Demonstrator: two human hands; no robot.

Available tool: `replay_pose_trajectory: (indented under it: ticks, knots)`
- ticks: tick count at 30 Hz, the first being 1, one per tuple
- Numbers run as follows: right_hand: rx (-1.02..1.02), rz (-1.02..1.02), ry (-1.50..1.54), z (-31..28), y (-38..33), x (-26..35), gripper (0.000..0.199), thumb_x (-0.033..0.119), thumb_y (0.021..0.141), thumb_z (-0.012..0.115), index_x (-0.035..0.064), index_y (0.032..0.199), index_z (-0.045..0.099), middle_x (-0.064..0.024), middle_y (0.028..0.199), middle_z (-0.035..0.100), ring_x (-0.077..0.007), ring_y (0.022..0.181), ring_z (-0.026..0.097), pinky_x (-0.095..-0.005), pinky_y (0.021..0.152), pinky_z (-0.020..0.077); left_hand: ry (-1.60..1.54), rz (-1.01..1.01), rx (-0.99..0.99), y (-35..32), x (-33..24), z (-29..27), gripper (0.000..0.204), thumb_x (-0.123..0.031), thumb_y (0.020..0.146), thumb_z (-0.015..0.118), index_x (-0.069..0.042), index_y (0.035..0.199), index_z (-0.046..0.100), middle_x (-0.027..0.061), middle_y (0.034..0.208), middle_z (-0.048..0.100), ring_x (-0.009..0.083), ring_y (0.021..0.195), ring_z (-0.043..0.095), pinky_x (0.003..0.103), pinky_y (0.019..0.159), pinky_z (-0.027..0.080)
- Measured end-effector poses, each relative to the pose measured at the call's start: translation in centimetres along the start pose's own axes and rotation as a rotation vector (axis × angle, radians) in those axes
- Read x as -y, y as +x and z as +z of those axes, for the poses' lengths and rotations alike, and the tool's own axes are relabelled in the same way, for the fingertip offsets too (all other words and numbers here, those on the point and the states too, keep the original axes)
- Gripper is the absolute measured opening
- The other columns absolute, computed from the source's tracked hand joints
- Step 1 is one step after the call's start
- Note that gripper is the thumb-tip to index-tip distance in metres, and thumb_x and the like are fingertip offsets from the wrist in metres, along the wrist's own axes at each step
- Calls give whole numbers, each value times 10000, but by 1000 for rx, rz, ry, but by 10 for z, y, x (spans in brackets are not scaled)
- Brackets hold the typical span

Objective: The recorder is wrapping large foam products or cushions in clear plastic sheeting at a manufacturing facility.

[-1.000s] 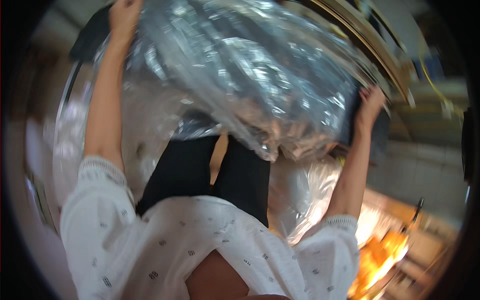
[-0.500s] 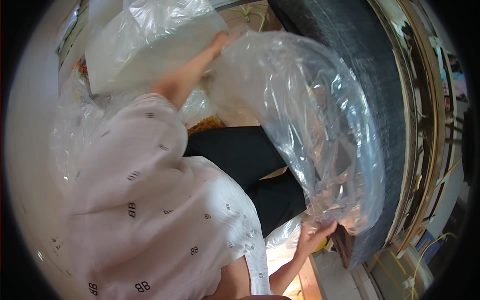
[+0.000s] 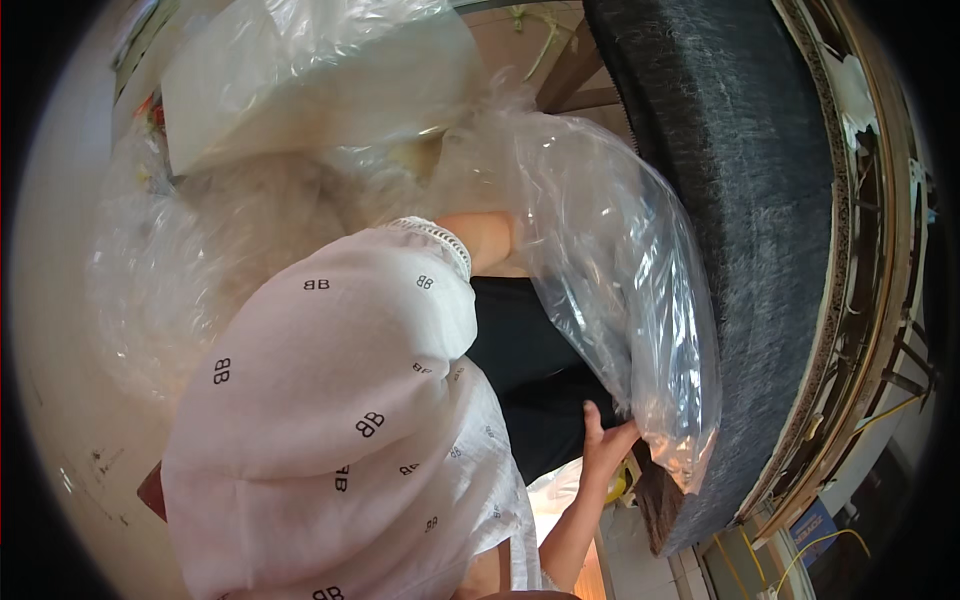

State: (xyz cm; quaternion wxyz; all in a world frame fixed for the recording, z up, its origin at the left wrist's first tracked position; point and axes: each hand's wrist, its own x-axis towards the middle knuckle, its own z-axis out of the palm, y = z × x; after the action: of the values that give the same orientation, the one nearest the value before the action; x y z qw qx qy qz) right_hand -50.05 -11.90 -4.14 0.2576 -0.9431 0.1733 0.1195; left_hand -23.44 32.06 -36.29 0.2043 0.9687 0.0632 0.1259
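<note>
A large clear plastic bag (image 3: 620, 290) hangs crumpled against a tall dark grey fabric-covered panel (image 3: 750, 200) that runs down the right side. My right hand (image 3: 607, 447) grips the bag's lower corner where it meets the panel's bottom edge. My left forearm (image 3: 485, 238) reaches out of a white patterned sleeve (image 3: 330, 400) and disappears behind the plastic, which hides my left hand.
A white block wrapped in clear film (image 3: 320, 90) sits at the upper left, above more loose plastic (image 3: 190, 290). A wooden frame (image 3: 860, 300) curves along the panel's right side, with yellow cable (image 3: 880, 410) near it. Black trousers (image 3: 530, 350) show below the bag.
The view has swung from the bag held overhead to the panel at the right. My left hand, earlier on the plastic up high, is now hidden. My right hand stays at the lower corner.
</note>
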Motion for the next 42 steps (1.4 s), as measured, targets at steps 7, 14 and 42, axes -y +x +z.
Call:
replay_pose_trajectory:
  ticks: [7,14,42]
  knots:
    - [-49,-256,-79,19,51,-2,555,275,718,735,-68,1104,529,-264,1080,563,-408,1008,523,-419,881,404,54,-27,-55,-36,42,-79,475,-433,832,509,-127,1192,553,165,1155,549,319,1033,532,405,861,434]
    - [181,-159,473,43,99,-44,367,125,786,587,-32,1114,544,-176,1136,572,-282,1057,534,-385,905,413,72,143,-75,-14,55,-172,463,-411,835,511,-127,1199,546,163,1176,535,319,1052,521,407,872,429]
    - [-709,-315,406,-133,18,-130,273,203,913,515,79,1144,589,-70,1115,600,-153,1041,556,-259,917,410,346,463,-17,120,-3,-443,425,-325,850,516,-129,1226,518,156,1259,481,318,1128,475,414,917,406]
